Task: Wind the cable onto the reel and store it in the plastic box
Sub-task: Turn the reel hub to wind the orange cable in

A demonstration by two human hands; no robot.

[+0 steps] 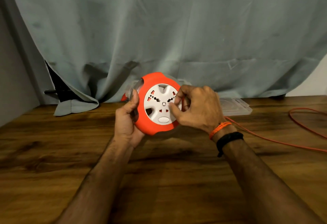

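A round orange cable reel (152, 126) with a white socket face is held upright above the wooden table, its face turned toward me. My left hand (126, 119) grips its left rim. My right hand (196, 108) has its fingers curled on the white centre disc at the right side. A thin orange cable (276, 141) runs from behind my right wrist across the table to the right, where it loops. Behind the reel, partly hidden, stands a clear plastic box (131, 89). Its clear lid (235, 106) lies flat to the right.
The wooden table (159, 179) reaches to a grey-green curtain (159, 29) hanging along the back edge. A fold of the curtain (74, 106) rests on the table at the back left. A grey wall closes the left side.
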